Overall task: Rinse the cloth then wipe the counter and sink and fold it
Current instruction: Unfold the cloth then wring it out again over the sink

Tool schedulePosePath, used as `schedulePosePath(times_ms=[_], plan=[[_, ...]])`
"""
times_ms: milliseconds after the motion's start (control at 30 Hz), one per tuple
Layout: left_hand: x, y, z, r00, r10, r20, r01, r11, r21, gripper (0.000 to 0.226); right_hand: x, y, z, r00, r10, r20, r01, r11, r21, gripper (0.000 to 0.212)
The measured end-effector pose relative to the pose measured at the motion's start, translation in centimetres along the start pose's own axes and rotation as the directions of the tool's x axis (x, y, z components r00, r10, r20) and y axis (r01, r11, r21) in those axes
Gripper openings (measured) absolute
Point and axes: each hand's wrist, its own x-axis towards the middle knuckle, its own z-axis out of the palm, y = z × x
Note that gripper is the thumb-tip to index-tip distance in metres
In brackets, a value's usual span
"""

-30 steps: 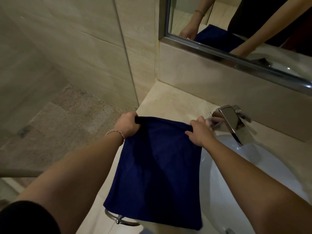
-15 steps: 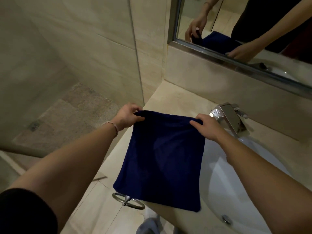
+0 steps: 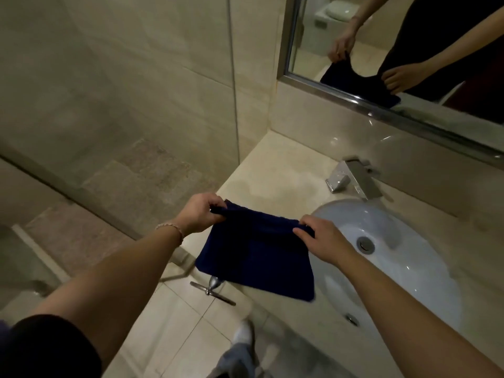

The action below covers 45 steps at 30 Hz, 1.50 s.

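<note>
A dark blue cloth [image 3: 256, 255] hangs spread between both hands over the front left part of the beige counter [image 3: 275, 170]. My left hand [image 3: 200, 216] pinches its upper left corner. My right hand [image 3: 319, 238] pinches the upper right corner, near the left rim of the white oval sink [image 3: 403, 257]. The cloth's lower edge droops past the counter's front edge.
A chrome tap [image 3: 354, 178] stands behind the sink, under a wall mirror [image 3: 409, 45] that reflects the hands and cloth. A chrome towel ring [image 3: 211, 289] sticks out below the counter front. A glass shower screen [image 3: 109, 132] stands to the left. Tiled floor lies below.
Both hands have lowered the cloth toward the counter and moved closer to me. The view has tilted down, showing more sink and floor.
</note>
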Motion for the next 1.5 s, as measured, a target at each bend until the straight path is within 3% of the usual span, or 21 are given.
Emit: schedulePosePath(times_ms=[267,367,467,567,633,800,1000,1100,1267,1400,1500], plan=[[-9.4,-3.6,4.9,0.994,-0.007,-0.113,0.016,0.997,0.08,0.029,-6.8,2.4,5.6,0.994,-0.11,0.011,0.11,0.987,-0.119,0.018],[-10.9,-4.6,6.4,0.999,-0.008,-0.05,0.017,0.981,0.194,0.025,-7.9,3.0,6.9,0.99,-0.14,-0.016,0.133,0.962,-0.237,0.021],[-11.4,-4.7,7.7,0.997,-0.012,0.079,-0.016,0.939,0.345,0.027,-8.5,3.3,8.4,0.993,-0.1,0.055,0.113,0.934,-0.339,0.029],[-10.7,-3.9,7.0,0.976,-0.108,0.187,0.019,0.906,0.422,0.032,-8.7,3.6,9.1,0.989,0.023,0.148,0.029,0.939,-0.342,0.037],[-9.4,-3.0,6.2,0.966,-0.176,0.187,0.08,0.899,0.43,0.038,-8.4,3.8,9.2,0.993,0.069,0.1,-0.038,0.957,-0.289,0.038],[-4.9,-1.2,6.4,0.962,-0.273,-0.032,0.272,0.929,0.251,0.039,-5.1,3.3,8.7,0.945,0.273,-0.178,-0.282,0.959,-0.03,0.032],[0.0,-0.9,8.0,0.888,-0.433,-0.158,0.441,0.897,0.022,0.061,-0.2,2.2,8.8,0.841,0.479,-0.252,-0.47,0.877,0.098,0.047],[1.5,-1.8,8.0,0.821,-0.533,-0.205,0.525,0.845,-0.096,0.05,1.6,2.1,9.4,0.793,0.557,-0.248,-0.545,0.83,0.121,0.047],[2.6,-3.6,8.1,0.817,-0.541,-0.2,0.524,0.841,-0.134,0.026,2.4,2.2,10.1,0.763,0.586,-0.273,-0.561,0.81,0.172,0.033],[2.6,-4.0,7.8,0.754,-0.613,-0.238,0.516,0.776,-0.363,0.022,2.1,2.5,8.9,0.676,0.682,-0.281,-0.483,0.697,0.53,0.027],[2.5,-3.8,7.7,0.747,-0.618,-0.247,0.514,0.771,-0.376,0.02,2.1,3.0,8.5,0.601,0.743,-0.293,-0.426,0.609,0.67,0.022]])
